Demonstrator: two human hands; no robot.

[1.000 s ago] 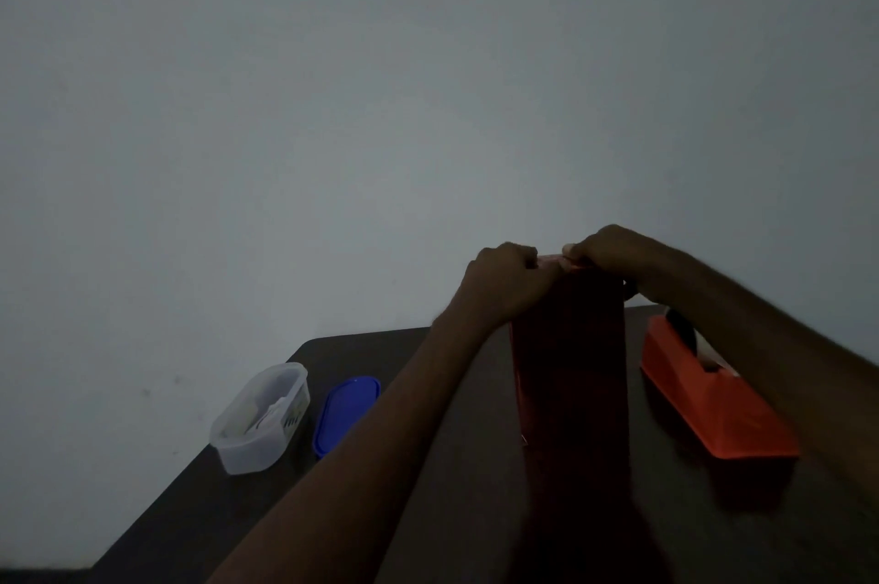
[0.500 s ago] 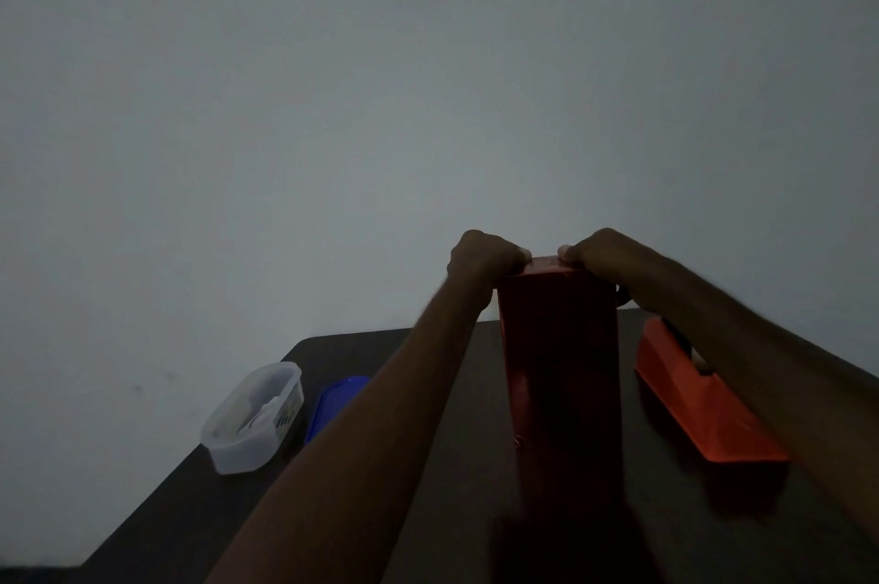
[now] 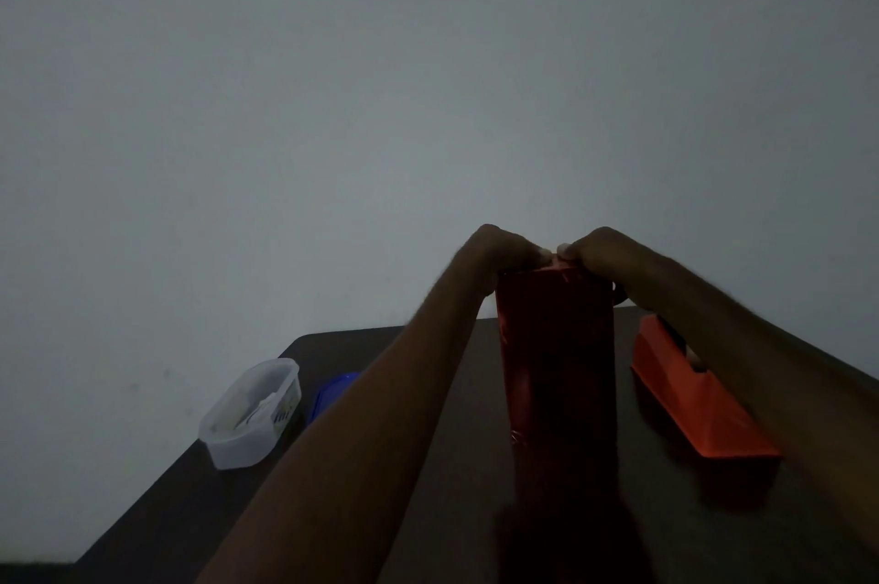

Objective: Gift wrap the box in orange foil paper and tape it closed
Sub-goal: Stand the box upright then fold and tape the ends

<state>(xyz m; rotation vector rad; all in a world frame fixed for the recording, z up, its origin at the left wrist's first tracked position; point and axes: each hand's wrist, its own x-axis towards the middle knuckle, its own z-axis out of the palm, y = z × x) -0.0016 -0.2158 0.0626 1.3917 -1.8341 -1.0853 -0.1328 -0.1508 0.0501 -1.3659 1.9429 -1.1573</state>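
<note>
A tall box wrapped in dark orange foil paper [image 3: 556, 355] stands upright on the dark table [image 3: 200, 502]. My left hand [image 3: 499, 250] and my right hand [image 3: 599, 250] sit on its top end, fingers curled over the folded foil there, thumbs nearly meeting at the middle. The top face itself is mostly hidden behind both hands. An orange tape dispenser [image 3: 689, 398] lies on the table just right of the box, under my right forearm.
A clear plastic container [image 3: 252, 412] with small items stands at the table's left edge, a blue lid [image 3: 328, 395] beside it, partly behind my left forearm. A plain grey wall rises behind the table. The light is dim.
My left hand drew back to the box's left top corner, then came in again toward the middle. The right hand stayed on the top. The box stands as before.
</note>
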